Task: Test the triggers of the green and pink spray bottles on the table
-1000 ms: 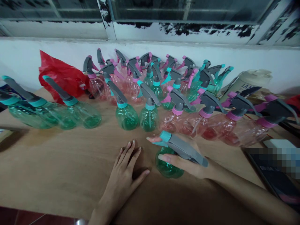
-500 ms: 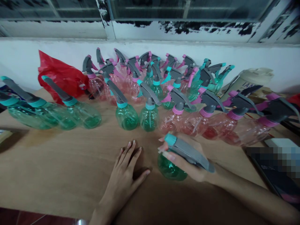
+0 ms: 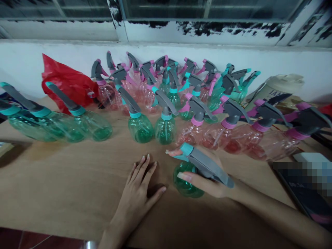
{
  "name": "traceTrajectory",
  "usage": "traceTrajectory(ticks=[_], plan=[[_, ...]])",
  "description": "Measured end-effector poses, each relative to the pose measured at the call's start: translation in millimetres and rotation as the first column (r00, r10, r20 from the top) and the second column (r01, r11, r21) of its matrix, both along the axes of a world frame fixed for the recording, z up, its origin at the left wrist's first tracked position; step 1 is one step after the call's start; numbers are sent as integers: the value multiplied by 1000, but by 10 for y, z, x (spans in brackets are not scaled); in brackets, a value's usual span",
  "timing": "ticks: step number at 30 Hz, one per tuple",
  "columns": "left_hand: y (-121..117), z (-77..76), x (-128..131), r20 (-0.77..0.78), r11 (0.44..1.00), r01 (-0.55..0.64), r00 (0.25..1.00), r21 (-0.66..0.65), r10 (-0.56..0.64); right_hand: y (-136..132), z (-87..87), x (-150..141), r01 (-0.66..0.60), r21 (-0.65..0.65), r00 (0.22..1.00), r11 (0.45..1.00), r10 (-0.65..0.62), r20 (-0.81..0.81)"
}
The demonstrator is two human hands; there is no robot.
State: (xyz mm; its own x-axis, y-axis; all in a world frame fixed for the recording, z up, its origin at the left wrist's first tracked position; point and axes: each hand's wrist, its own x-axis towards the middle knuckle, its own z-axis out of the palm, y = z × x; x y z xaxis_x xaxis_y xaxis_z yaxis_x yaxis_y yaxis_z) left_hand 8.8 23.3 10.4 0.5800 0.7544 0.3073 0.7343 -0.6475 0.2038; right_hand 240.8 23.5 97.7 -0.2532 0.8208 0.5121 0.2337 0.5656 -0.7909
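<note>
Right hand (image 3: 213, 186): fingers clamped round the neck of green spray bottle (image 3: 188, 189), at left hand's (image 3: 138, 188) 3 o'clock. Left hand palm down on worktop (image 3: 77, 186), fingers apart. From it: pink-collared bottles (image 3: 234, 141), 2 o'clock; red bag (image 3: 67, 81) (rumpled, glossy), 11.

A red plastic bag (image 3: 62, 83) sits at the back left of the wooden table (image 3: 64, 186), and a pale bag with dark lettering (image 3: 280, 88) at its back right. At the table's right side lie a dark-screened device (image 3: 295, 190), partly blurred out, and a white object (image 3: 308, 157). Behind the table stands a white wall (image 3: 20, 62) below a window (image 3: 166, 10), and reddish floor (image 3: 28, 238) shows past its near left edge.
</note>
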Motion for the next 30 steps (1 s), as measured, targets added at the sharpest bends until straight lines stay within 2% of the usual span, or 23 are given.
traceTrajectory(ticks=[26, 30], plan=[[-3, 4, 4, 7, 1000, -8, 1000, -17, 8, 16, 17, 14, -52, -19, 998, 998, 51, -21], [-5, 9, 3, 15, 1000, -6, 1000, -16, 7, 2, 41, -7, 9, -2, 1000, 1000, -10, -8]])
